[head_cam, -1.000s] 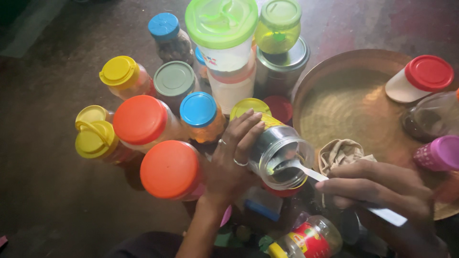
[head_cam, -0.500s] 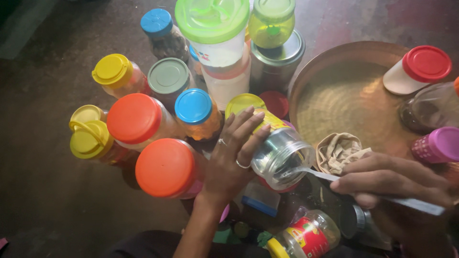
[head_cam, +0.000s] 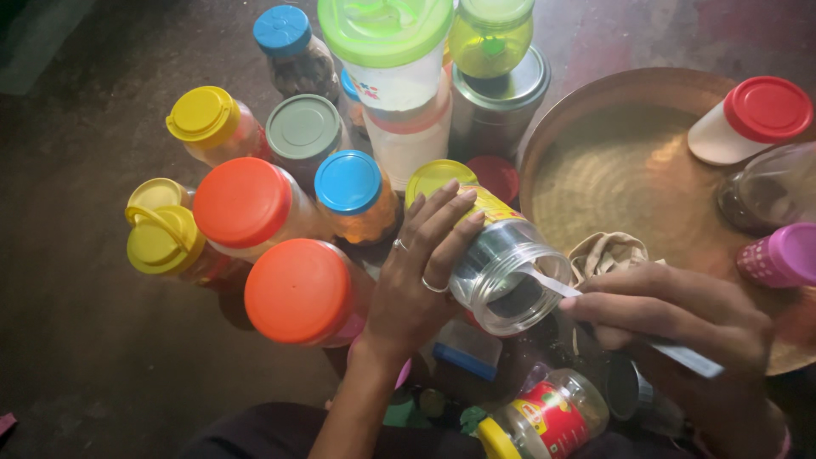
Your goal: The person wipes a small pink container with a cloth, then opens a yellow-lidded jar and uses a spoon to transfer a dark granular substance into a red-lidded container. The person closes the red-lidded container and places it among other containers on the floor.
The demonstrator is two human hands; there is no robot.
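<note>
**Spoon in the tilted jar**

Dark floor lies under everything we see, crowded with lidded jars. Our left hand wraps a clear jar from behind, its grip closed around the glass, fingers lying over the yellow-labelled shoulder. We hold the jar tilted, almost on its side, its long axis running from upper left to lower right, so the open mouth faces our right hand.

That right hand has its grip pinched on the handle of a white spoon. The spoon's axis follows nearly the same line as the jar's: the bowl end sits inside the mouth, against the dark contents low in the jar, while the handle runs out to the lower right, past our fingers. The jar lies up and to the left of the right hand; the left hand is on it, the right reaches it only through the spoon.

Just beside the jar mouth, a crumpled cloth rests on the edge of a round brass tray. On the tray's far side stand a red-capped white bottle and a pink cap. To our left two orange lids sit close together, with a blue lid behind them. A red-labelled jar lies near our lap.
</note>
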